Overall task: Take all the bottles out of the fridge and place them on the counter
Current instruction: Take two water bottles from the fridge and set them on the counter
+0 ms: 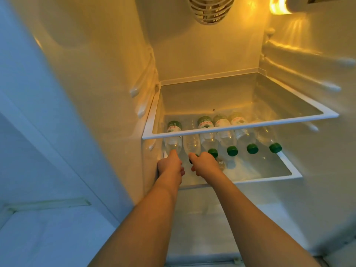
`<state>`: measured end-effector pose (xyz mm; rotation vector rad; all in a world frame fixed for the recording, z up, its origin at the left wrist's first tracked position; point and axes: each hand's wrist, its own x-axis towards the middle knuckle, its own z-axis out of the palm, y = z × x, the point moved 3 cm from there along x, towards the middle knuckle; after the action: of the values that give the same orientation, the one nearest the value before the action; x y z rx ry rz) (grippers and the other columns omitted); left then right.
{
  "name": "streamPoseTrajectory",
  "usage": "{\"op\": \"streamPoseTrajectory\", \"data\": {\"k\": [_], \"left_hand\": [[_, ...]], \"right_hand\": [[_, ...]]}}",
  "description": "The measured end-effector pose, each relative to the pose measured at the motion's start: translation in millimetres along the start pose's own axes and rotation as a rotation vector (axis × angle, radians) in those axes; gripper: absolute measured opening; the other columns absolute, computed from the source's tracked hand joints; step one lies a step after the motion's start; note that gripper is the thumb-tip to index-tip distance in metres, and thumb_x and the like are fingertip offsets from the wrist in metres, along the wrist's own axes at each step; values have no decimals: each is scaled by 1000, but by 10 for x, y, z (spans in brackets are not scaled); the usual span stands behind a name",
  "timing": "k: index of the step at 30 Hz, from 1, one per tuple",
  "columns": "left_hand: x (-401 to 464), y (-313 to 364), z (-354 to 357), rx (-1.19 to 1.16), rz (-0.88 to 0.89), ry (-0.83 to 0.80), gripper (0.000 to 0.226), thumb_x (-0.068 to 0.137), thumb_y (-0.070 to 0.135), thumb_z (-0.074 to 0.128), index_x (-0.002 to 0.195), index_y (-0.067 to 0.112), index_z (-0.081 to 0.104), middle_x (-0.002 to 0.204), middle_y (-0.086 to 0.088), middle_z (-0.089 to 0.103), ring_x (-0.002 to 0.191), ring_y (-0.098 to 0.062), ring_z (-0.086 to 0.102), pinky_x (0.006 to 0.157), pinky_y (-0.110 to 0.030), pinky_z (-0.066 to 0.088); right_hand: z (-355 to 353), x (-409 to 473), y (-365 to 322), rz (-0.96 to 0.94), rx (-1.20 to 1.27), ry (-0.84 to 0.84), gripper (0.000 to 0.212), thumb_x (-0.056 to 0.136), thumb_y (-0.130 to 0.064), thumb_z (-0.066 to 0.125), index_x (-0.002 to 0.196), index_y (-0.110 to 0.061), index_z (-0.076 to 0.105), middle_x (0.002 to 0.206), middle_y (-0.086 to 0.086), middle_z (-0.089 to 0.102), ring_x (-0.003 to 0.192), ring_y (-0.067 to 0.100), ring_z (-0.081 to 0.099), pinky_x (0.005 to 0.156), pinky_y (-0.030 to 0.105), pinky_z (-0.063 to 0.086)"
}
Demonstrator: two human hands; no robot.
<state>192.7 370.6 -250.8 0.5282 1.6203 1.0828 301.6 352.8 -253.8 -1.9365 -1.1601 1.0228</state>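
Several clear plastic bottles with green caps lie side by side on the lower glass shelf (292, 175) of the open fridge, caps pointing toward me. My left hand (170, 164) is closed around the cap end of the leftmost bottle (172, 143). My right hand (204, 163) grips the cap end of the second bottle (191, 143), which has no label. To the right lie more bottles, among them the third bottle (208, 139) and the rightmost bottle (268, 138). Their far halves show through the shelf above.
An upper glass shelf (240, 128) with a white rim overhangs the bottles. The fridge's left wall (107, 93) stands close beside my left hand. A vent (211, 8) and a lit lamp (279, 5) sit at the top. The open door (38, 170) is at left.
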Motion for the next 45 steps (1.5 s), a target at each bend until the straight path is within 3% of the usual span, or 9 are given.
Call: {"op": "streamPoseTrajectory", "data": {"k": [8,12,16,23,27,32,38,41,45], "left_hand": [[-374,-73,-185,67,104,42,61,90,58,45,121,6,55,112,-14,62,86,-29,61,45,-26,42],[-575,-163,-317,90,150,21,61,93,59,43,115,4,57,91,-14,66,75,-26,65,44,-25,43],[-824,-206,-430,-104,65,-9,47,96,48,46,91,3,57,73,-10,62,60,-23,61,66,-36,58],[-1307,-186,-682,-283,-6,-100,37,97,42,45,77,10,48,74,-12,62,67,-22,65,68,-35,60],[-1589,-199,-955,-225,5,-196,30,98,40,45,96,10,51,76,-12,59,61,-19,61,50,-30,54],[-1894,-253,-1402,-25,63,-286,39,96,40,46,121,11,52,82,-14,66,61,-22,66,54,-30,57],[-2280,-210,-2036,293,389,-213,30,85,36,50,85,7,60,66,-13,65,47,-23,60,56,-30,54],[-2393,-166,-2354,575,594,-106,34,78,44,49,67,13,53,66,-12,69,56,-27,66,61,-35,56],[-2468,-142,-2716,942,817,76,34,79,44,50,61,15,46,61,-2,55,60,-24,53,52,-26,35]], "right_hand": [[-99,-535,243,116,472,2,32,90,-40,45,90,-9,54,74,17,66,54,24,59,48,26,47],[-59,-746,321,83,671,85,38,91,-44,53,106,-9,53,73,18,66,54,24,62,51,30,53],[-105,-1026,342,22,802,343,27,89,-32,62,100,-9,56,72,12,67,57,20,64,62,38,61],[-238,-1620,258,-114,565,607,22,86,-39,56,85,-18,54,76,8,67,64,23,67,54,31,53],[-468,-2028,175,-206,370,674,29,78,-45,51,73,-17,50,68,8,63,67,29,62,61,42,54],[-774,-2564,2,-310,32,713,30,83,-34,56,64,-19,36,68,1,46,70,29,45,61,32,32],[-716,-3084,-85,-354,-273,684,35,83,-40,56,60,-18,39,63,-2,45,69,29,48,56,28,28],[-547,-3301,-98,-379,-384,586,31,82,-40,55,65,-15,47,66,1,51,71,30,51,55,27,30],[-208,-3431,-40,-362,-515,418,26,79,-44,54,81,-18,59,75,1,60,76,25,55,65,29,41]]}}
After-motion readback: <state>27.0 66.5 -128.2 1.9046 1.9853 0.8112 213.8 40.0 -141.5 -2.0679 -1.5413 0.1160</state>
